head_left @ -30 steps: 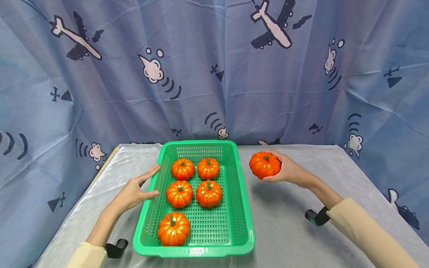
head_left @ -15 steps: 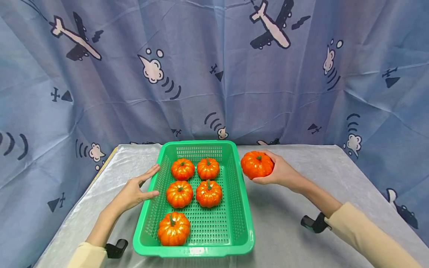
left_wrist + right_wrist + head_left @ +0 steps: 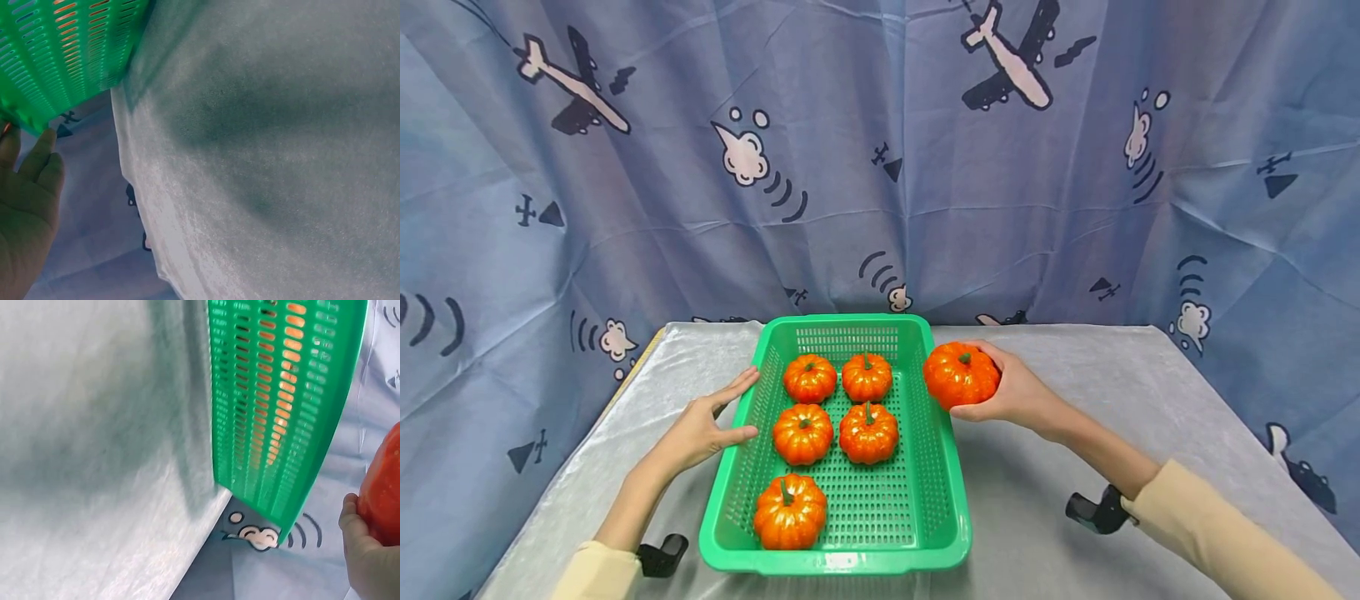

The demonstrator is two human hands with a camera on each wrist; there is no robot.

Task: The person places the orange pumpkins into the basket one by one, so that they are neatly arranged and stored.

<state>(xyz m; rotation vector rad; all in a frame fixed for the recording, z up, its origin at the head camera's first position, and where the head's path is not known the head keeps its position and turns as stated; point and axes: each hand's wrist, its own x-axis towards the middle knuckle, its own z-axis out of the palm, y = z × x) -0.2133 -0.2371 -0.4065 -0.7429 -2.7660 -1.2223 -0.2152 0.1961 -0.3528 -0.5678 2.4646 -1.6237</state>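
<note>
My right hand [image 3: 1011, 392] grips a small orange pumpkin [image 3: 961, 375] from its right side, holding it in the air over the basket's right rim. The same pumpkin [image 3: 384, 487] shows at the edge of the right wrist view. Inside the green plastic basket [image 3: 957, 500] lie several more pumpkins, one of them a pumpkin [image 3: 790, 512] at the near left. My left hand [image 3: 700, 429] touches the basket's left rim with fingers and thumb spread fairly straight. In the left wrist view, the fingertips [image 3: 45, 140] meet the rim of the perforated wall.
A silvery grey cloth [image 3: 1037, 517] covers the table beneath the basket. Behind the table hangs a blue curtain [image 3: 820, 250] printed with airplanes. Black wrist cameras are worn at both sleeves.
My right hand has carried its pumpkin leftward, from beside the basket to over its right rim. The left hand and the pumpkins in the basket have stayed put.
</note>
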